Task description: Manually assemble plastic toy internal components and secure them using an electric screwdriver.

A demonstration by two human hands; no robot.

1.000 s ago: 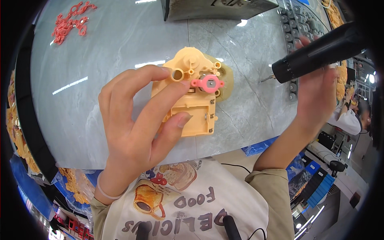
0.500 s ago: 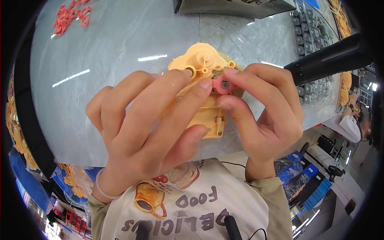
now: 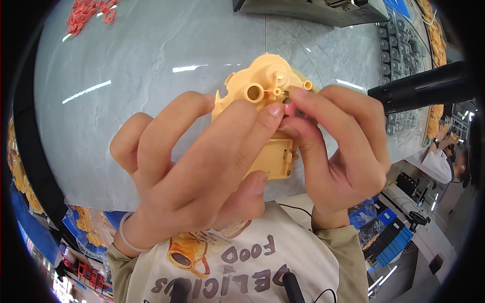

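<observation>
A pale yellow plastic housing [image 3: 273, 157] with round posts and a boxy lower section is held above the grey table, tilted a little. My left hand [image 3: 194, 171] grips it from the left, its thumb beneath and its fingers across the front. Its index fingertip presses beside a small pink ring-shaped piece [image 3: 289, 109]. That piece sits at the housing's right side, pinched between the thumb and index finger of my right hand [image 3: 343, 144]. My right fingers cover most of the ring, so how far it is seated is hidden.
Loose pink pieces [image 3: 83, 19] lie piled at the table's far left. A metal box [image 3: 313, 11] stands at the far edge. Trays of grey parts [image 3: 396, 53] and a thick black tube [image 3: 419, 88] are on the right. Beyond are blue bins [image 3: 391, 240] and another person [image 3: 438, 164].
The housing has shifted slightly right in view with both hands. My right thumb and index finger have closed over the pink ring, hiding its dark centre. The left fingers have uncovered a round post.
</observation>
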